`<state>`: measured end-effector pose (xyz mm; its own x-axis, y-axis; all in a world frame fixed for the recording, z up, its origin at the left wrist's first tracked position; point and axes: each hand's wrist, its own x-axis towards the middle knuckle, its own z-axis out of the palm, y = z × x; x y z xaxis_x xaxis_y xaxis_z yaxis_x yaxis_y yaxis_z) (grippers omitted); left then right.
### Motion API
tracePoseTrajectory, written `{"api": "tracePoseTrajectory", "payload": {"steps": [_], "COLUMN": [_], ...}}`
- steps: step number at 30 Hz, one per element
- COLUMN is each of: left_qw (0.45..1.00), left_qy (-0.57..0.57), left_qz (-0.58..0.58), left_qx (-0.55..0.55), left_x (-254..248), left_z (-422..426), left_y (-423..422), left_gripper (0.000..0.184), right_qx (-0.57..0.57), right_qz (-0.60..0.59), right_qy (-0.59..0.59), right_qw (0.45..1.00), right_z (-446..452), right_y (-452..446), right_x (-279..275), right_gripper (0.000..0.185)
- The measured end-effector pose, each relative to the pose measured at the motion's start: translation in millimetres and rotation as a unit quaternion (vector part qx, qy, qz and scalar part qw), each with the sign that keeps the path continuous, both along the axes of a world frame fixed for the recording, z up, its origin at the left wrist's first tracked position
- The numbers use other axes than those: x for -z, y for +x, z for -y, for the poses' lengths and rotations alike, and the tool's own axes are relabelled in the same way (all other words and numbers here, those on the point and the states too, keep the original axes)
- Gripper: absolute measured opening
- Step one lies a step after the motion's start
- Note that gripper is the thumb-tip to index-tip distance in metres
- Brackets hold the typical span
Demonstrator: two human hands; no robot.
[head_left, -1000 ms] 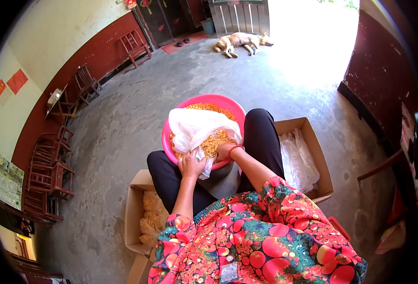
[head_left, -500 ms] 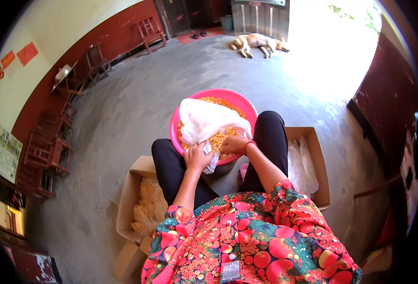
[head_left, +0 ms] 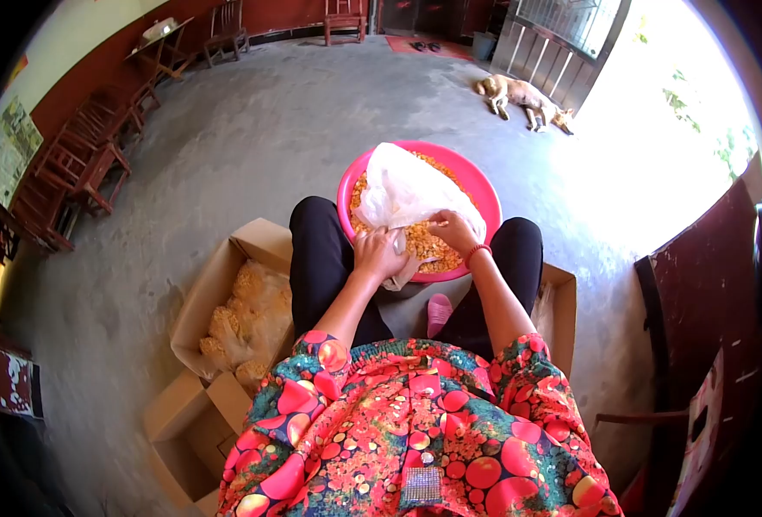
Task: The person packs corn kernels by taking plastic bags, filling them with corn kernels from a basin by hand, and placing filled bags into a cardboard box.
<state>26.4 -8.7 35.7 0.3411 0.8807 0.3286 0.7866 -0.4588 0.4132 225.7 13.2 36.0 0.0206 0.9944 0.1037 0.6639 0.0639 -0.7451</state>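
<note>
A wide pink basin (head_left: pixel 490 191) full of orange-yellow kernels (head_left: pixel 420 244), which look like corn, sits between my knees. Draped over the kernels is a white plastic bag (head_left: pixel 411 189). My left hand (head_left: pixel 378 252) is closed on the bag's gathered near edge, at the front left rim of the basin. Lower plastic hangs under that hand over the rim. My right hand (head_left: pixel 456 231), with a red bracelet at the wrist, is above the kernels at the bag's right side. Its fingers are bent together at the bag's edge; the fingertips are partly hidden.
To my left, a cardboard box (head_left: pixel 193 297) holds filled clear bags (head_left: pixel 247 319); another open box (head_left: pixel 183 431) is nearer me. A third box (head_left: pixel 562 314) stands at my right. A dog (head_left: pixel 526 99) lies by the door (head_left: pixel 562 43). Wooden chairs (head_left: pixel 84 164) line the left wall.
The view has turned, so the room and dog appear shifted. My right hand has lifted from among the kernels to the bag's edge. My left hand keeps its grip on the bag.
</note>
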Motion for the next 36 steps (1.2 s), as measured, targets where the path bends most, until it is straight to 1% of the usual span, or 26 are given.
{"api": "tracePoseTrajectory", "payload": {"steps": [1,3,4,5,7,8,11,12,13,15,16,17,19,20,21,22,23,24,25,27,29,31,33,34,35,36], "left_qw": [1.0,1.0,1.0,1.0,0.999,0.998,0.997,0.997,0.997,0.998,0.998,0.995,0.992,0.992,0.992,0.991,0.991,0.989,0.987,0.986,0.977,0.974,0.971,0.977,0.982,0.982], "left_qy": [-0.002,-0.017,-0.015,-0.017,-0.037,-0.031,-0.055,-0.062,-0.063,-0.065,-0.067,-0.093,-0.12,-0.122,-0.123,-0.134,-0.134,-0.14,-0.145,-0.153,-0.188,-0.199,-0.208,-0.19,-0.173,-0.173], "left_qz": [0.003,-0.014,-0.005,-0.002,0.007,0.045,0.057,0.038,0.04,0.003,0.005,0.017,0.028,0.009,-0.01,-0.011,-0.011,-0.038,-0.064,-0.052,-0.096,-0.098,-0.099,-0.078,-0.057,-0.055], "left_qx": [-0.004,-0.022,-0.01,-0.012,-0.031,-0.036,-0.027,-0.013,-0.016,-0.005,-0.007,-0.019,-0.032,-0.03,-0.028,-0.008,-0.009,0.01,0.029,0.034,0.038,0.054,0.07,0.062,0.056,0.055], "left_x": [1,1,1,0,-1,7,3,2,3,2,-1,-4,-12,-14,-16,-18,-19,-22,-22,-23,-30,-26,-22,-19,-16,-14], "left_z": [-1,-2,-3,-4,-8,-12,-11,-10,-11,-10,-8,-8,-5,-4,-3,-2,-1,0,0,1,3,-1,-3,-3,-3,-3], "left_y": [1,2,1,2,2,4,1,0,0,-1,0,1,3,4,4,2,1,0,-2,-1,-1,-2,-3,-3,-2,-2], "left_gripper": [0.047,0.048,0.048,0.048,0.046,0.04,0.039,0.042,0.042,0.051,0.051,0.054,0.058,0.06,0.063,0.057,0.057,0.054,0.051,0.046,0.045,0.044,0.043,0.04,0.037,0.037], "right_qx": [-0.004,-0.105,-0.107,-0.109,-0.078,-0.082,0.047,0.072,0.069,0.091,0.084,0.082,0.058,0.056,0.055,0.067,0.078,0.083,0.081,0.062,0.06,0.055,0.026,0.027,0.026,0.017], "right_qz": [0.003,0.13,0.17,0.173,0.283,0.284,0.237,0.243,0.245,0.287,0.282,0.284,0.232,0.26,0.26,0.287,0.314,0.318,0.318,0.347,0.37,0.392,0.455,0.465,0.467,0.472], "right_qy": [-0.002,-0.119,-0.078,-0.079,-0.01,-0.01,-0.005,0.037,0.037,0.043,-0.005,-0.006,0.019,-0.043,-0.044,-0.056,-0.067,-0.011,-0.012,-0.142,-0.135,-0.128,-0.199,-0.179,-0.179,-0.128], "right_qw": [1.0,0.979,0.976,0.976,0.956,0.955,0.97,0.967,0.966,0.953,0.956,0.955,0.971,0.963,0.963,0.954,0.944,0.945,0.945,0.925,0.917,0.909,0.868,0.866,0.866,0.872], "right_z": [0,4,14,21,27,24,13,20,21,23,23,22,20,15,15,15,16,4,2,-2,-11,-10,-6,-8,-8,-8], "right_y": [6,17,17,15,9,9,13,8,8,11,12,15,20,23,20,15,12,27,27,26,33,25,22,25,28,33], "right_x": [3,5,7,9,11,15,36,23,17,9,3,5,11,11,7,1,-1,30,29,26,46,41,29,36,40,44], "right_gripper": [0.026,0.02,0.015,0.015,0.013,0.013,0.01,0.014,0.014,0.018,0.03,0.03,0.021,0.021,0.021,0.026,0.031,0.04,0.04,0.048,0.044,0.041,0.033,0.027,0.027,0.025]}}
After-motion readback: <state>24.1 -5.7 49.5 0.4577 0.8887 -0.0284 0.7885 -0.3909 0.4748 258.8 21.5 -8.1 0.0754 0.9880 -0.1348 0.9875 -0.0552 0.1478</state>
